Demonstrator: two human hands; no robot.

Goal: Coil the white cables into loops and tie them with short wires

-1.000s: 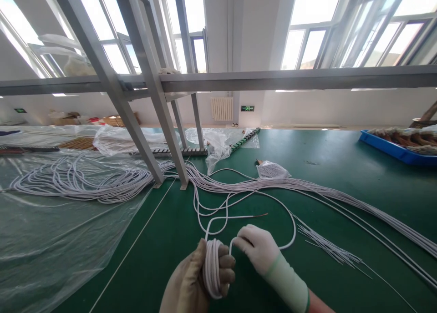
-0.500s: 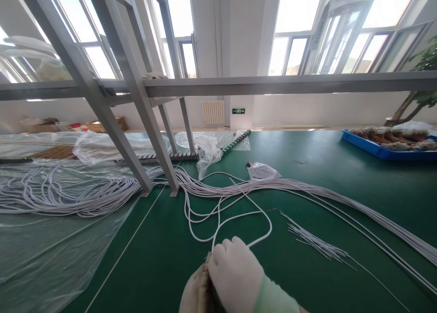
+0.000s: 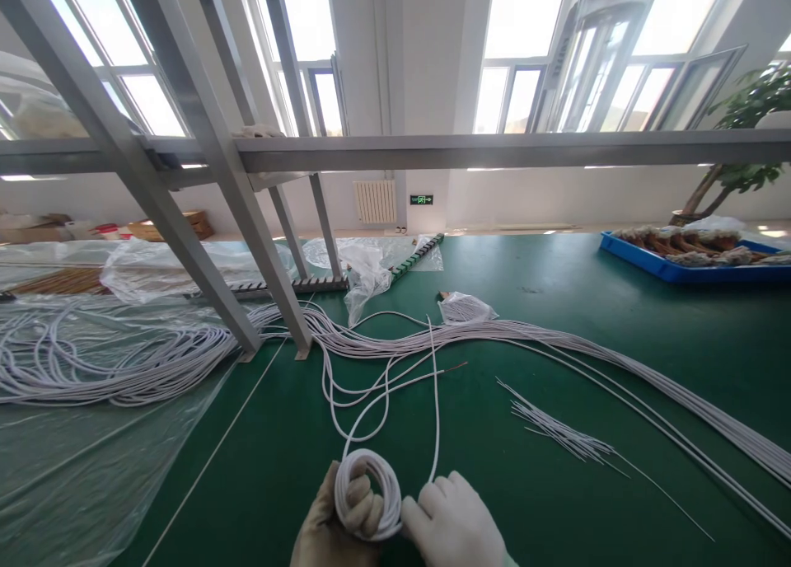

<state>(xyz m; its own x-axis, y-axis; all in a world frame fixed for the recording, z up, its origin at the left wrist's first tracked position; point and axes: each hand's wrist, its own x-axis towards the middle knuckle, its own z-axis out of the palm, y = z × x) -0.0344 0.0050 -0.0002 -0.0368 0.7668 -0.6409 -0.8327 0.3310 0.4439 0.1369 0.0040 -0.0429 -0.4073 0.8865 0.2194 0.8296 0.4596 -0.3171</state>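
Note:
At the bottom middle, my gloved left hand (image 3: 339, 513) grips a small coil of white cable (image 3: 390, 486), its fingers curled through the ring. To the right of it, my right hand (image 3: 454, 517), in a white glove, is closed on the cable close to the coil. From my right hand a loose length of cable (image 3: 436, 402) runs up across the green table. Another length leaves the coil's top and ends in a bare, reddish tip (image 3: 457, 366). Beyond both hands lies a long bundle of white cables (image 3: 395, 342).
Thin cut wires (image 3: 556, 431) lie to the right. A plastic bag of wires (image 3: 466, 307) rests by the bundle. Grey metal frame posts (image 3: 265, 246) stand at left, with a crossbar (image 3: 494, 151) spanning above the table. A blue tray (image 3: 673, 270) sits at far right. Plastic sheeting (image 3: 92, 468) covers the left side.
My hands have come apart, the right one moving to the right, and the coil now shows in my left hand. The loose cable end has swung straighter. The view has shifted slightly right.

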